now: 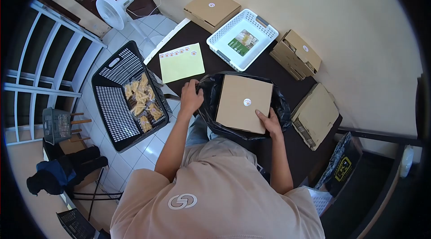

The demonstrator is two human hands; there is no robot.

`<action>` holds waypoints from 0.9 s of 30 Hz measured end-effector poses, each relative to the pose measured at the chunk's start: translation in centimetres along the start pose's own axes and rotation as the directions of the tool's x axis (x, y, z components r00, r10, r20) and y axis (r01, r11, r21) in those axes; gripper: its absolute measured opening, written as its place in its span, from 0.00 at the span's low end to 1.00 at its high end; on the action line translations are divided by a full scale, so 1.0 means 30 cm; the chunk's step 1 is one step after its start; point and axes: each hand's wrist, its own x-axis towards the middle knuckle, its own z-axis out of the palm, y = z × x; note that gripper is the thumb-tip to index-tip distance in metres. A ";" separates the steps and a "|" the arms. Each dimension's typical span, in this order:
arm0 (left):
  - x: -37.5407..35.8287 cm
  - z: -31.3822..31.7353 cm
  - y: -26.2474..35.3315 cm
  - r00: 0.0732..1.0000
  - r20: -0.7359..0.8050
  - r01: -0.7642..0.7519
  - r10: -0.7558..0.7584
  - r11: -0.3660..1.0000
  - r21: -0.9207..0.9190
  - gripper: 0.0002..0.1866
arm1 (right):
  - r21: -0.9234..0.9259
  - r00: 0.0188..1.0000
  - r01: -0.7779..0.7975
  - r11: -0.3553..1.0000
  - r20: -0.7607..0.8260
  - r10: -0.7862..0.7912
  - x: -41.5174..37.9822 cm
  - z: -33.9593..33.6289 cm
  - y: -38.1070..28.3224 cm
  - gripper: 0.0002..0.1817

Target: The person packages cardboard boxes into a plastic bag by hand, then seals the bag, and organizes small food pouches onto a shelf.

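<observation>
A flat brown cardboard box (pixel 244 104) with a round white sticker lies inside an open black plastic bag (pixel 207 104) at the near edge of the dark table. My left hand (pixel 192 97) pinches the bag's rim at its left side. On the box's lower right corner sits my right hand (pixel 270 123), its thumb on the lid and its other fingers along the edge, partly hidden. The bag's mouth surrounds the box, leaving the lid in full view.
Beyond the bag are a yellow sticker sheet (pixel 182 66), a white plastic basket (pixel 215 43) and a closed box (pixel 211 8). Stacked boxes (pixel 296 55) and flattened cardboard (pixel 316 115) lie right. A black crate (pixel 110 100) with snack packs stands left, near a fan (pixel 112 11).
</observation>
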 end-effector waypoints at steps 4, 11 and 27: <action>-0.114 -0.030 0.231 0.955 -0.211 -0.237 0.210 0.965 -0.110 0.14 | -0.453 0.907 0.210 0.867 -0.241 -0.345 -0.047 0.046 -0.083 0.36; -0.185 0.149 0.309 0.847 0.184 -0.496 0.499 0.866 -0.063 0.24 | -0.641 0.649 0.558 0.527 -0.059 -0.759 -0.043 0.166 -0.090 0.19; -0.225 0.227 0.246 0.798 0.477 -0.539 0.367 0.789 0.295 0.34 | -0.825 0.686 0.510 0.244 0.219 -0.693 0.065 0.223 -0.059 0.29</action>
